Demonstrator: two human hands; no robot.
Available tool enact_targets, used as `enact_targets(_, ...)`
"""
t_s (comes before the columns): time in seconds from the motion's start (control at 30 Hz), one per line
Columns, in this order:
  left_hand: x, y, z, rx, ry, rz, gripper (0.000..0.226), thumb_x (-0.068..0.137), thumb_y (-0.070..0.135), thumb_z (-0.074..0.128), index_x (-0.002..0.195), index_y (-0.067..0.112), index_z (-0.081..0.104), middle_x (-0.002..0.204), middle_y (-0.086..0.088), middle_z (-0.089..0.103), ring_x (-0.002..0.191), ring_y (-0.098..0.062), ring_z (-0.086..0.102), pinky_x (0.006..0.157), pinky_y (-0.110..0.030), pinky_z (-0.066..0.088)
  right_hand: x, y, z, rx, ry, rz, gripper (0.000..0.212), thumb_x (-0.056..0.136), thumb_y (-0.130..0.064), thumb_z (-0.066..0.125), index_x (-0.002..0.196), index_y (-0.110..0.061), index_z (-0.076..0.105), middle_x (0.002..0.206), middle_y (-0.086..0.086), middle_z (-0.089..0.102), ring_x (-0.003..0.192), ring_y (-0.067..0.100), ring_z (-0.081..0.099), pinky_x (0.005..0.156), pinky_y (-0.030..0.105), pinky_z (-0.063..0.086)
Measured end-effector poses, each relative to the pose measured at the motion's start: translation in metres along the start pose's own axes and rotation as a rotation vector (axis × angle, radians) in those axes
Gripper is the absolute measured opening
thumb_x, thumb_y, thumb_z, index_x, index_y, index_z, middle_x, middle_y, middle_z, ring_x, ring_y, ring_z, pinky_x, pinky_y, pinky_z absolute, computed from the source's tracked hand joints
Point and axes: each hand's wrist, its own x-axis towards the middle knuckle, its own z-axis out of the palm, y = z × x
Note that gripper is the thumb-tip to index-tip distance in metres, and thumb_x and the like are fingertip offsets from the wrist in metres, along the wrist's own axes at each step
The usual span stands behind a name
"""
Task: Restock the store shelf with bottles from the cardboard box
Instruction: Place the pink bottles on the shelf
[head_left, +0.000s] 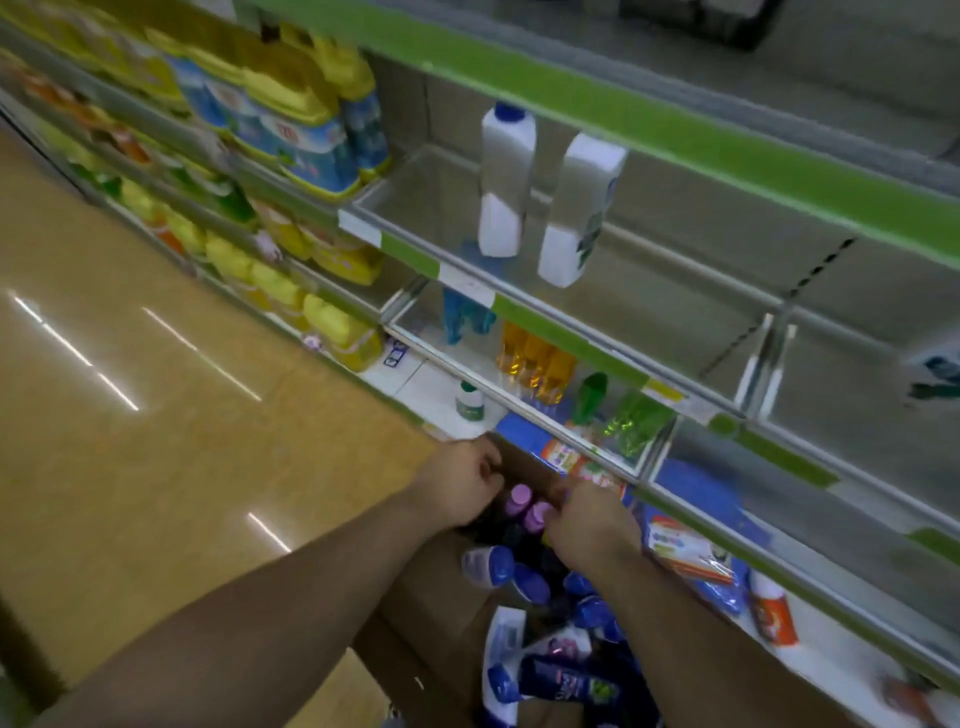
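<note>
Left hand (465, 480) and right hand (587, 522) curl over pink-capped bottles (521, 494) in the cardboard box (426, 597); grip unclear.

Single head-worn wide-angle view, facing forward and steeply down. Store shelf (566, 335) runs tilted along the right, floor (156, 364) at left; cardboard box (431, 587) close below.

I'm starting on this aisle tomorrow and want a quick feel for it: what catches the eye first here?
Two white bottles stand alone on the mostly bare middle shelf, beside a tightly packed row of yellow-capped bottles at upper left. At the bottom, the left hand and right hand reach into the cardboard box, around the pink-capped bottles.
</note>
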Motion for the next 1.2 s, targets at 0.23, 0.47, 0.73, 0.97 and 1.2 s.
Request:
enact_targets(0.23, 0.049, -0.038, 0.066, 0.144, -0.214, 0.175, 0.038, 0.093, 0.027, 0.056, 0.131, 0.027, 0.057, 0.13, -0.001, 0.063, 0.12, -0.022, 0.058, 0.104, -0.036, 0.046, 0.045, 0.019, 0.07, -0.11, -0.05, 0.125, 0.033, 0.095, -0.03, 0.046, 0.127, -0.031, 0.053, 0.118, 0.006, 0.069, 0.107, 0.03, 0.067, 0.086, 0.04, 0.056)
enact_targets(0.47, 0.091, -0.054, 0.097, 0.239, -0.381, 0.214, 0.066, 0.083, 0.024, 0.066, 0.143, 0.039, 0.041, 0.145, 0.001, 0.052, 0.129, -0.024, 0.051, 0.112, -0.043, 0.04, 0.077, 0.021, 0.096, -0.315, -0.024, 0.047, 0.047, 0.095, -0.023, 0.051, 0.139, -0.036, 0.039, 0.116, 0.003, 0.07, 0.104, 0.028, 0.069, 0.076, 0.036, 0.052)
enact_targets(0.73, 0.106, -0.053, 0.107, 0.347, -0.391, 0.25, 0.038, 0.088, 0.031, 0.063, 0.125, 0.034, 0.054, 0.124, 0.0, 0.064, 0.111, -0.026, 0.061, 0.095, -0.043, 0.051, 0.087, 0.02, 0.099, -0.479, -0.026, -0.019, 0.032, 0.096, -0.02, 0.051, 0.128, -0.026, 0.049, 0.111, 0.002, 0.071, 0.098, 0.027, 0.07, 0.066, 0.033, 0.041)
enact_targets(0.97, 0.09, -0.041, 0.082, 0.333, -0.332, 0.24, 0.041, 0.084, 0.032, 0.064, 0.124, 0.027, 0.053, 0.125, -0.005, 0.056, 0.109, -0.028, 0.061, 0.088, -0.042, 0.053, 0.062, 0.023, 0.073, -0.296, 0.075, -0.056, 0.036, 0.095, -0.041, 0.052, 0.129, -0.029, 0.047, 0.107, 0.005, 0.07, 0.096, 0.031, 0.068, 0.069, 0.035, 0.048)
enact_targets(1.2, 0.03, 0.008, 0.008, 0.178, -0.143, 0.336, 0.05, 0.076, 0.046, 0.068, 0.12, 0.027, 0.054, 0.117, 0.0, 0.059, 0.107, -0.021, 0.058, 0.083, -0.036, 0.051, -0.015, 0.033, -0.008, 0.23, 0.179, -0.058, 0.04, 0.079, -0.061, 0.07, 0.11, -0.042, 0.054, 0.084, -0.009, 0.07, 0.08, 0.019, 0.067, 0.066, 0.035, 0.053)
